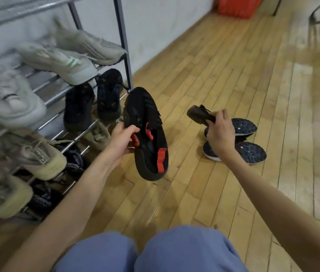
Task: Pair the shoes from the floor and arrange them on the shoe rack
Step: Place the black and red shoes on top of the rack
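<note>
Gripping black shoes, left hand (122, 140) and right hand (219, 134); right shoe (199, 114) mostly hidden.

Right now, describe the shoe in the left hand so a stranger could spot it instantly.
Start at the metal shoe rack on the left; just past its front right post, above the wooden floor, the left hand holds a black shoe. Unlike the dark shoe in the right hand and the navy pair lying soles-up, it has bright red tabs.
</note>
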A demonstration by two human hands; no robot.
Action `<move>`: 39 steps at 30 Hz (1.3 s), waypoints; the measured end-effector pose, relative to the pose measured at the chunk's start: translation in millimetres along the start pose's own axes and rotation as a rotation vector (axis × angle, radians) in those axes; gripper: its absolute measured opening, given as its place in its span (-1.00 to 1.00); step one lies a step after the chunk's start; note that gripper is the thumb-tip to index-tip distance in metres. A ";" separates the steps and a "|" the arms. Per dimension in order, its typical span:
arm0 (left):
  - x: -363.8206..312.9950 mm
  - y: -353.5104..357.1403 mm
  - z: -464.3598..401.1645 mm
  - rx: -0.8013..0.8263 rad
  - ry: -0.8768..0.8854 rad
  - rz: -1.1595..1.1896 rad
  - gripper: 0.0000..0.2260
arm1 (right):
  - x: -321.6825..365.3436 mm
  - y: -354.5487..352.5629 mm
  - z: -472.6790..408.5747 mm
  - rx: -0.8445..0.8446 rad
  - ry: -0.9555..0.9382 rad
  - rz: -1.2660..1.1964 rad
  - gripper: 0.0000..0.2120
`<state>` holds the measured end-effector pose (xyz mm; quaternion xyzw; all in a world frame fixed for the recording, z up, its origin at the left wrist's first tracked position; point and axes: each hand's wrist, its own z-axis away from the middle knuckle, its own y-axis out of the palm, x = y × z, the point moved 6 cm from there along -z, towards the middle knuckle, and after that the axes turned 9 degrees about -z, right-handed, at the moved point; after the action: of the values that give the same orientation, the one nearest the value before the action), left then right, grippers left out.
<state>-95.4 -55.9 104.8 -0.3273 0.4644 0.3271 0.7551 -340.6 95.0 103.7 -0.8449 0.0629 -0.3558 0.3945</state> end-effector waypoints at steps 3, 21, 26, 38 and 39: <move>-37.5 -18.7 17.2 -0.056 0.097 -0.034 -0.74 | 43.4 -18.6 0.8 -0.086 -0.119 -0.088 -0.77; -187.3 -149.3 81.3 -0.353 0.372 0.117 -0.81 | 241.7 -49.6 -71.7 -0.633 -0.804 -0.641 -0.85; -207.8 -189.4 81.1 -0.425 0.339 0.210 -0.83 | 302.0 -32.8 -135.0 -0.541 -0.806 -0.603 -0.84; -231.5 -222.8 50.3 -0.445 0.270 0.299 -0.95 | 351.7 35.3 -203.1 -0.267 -0.768 -0.382 -0.80; -234.2 -222.9 45.7 -0.436 0.268 0.314 -0.96 | 345.5 41.0 -200.4 -0.249 -0.766 -0.373 -0.80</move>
<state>21.6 -191.4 377.9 -0.4462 0.5235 0.4858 0.5393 -208.6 -191.2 352.3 -0.9537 -0.1991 -0.0718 0.2136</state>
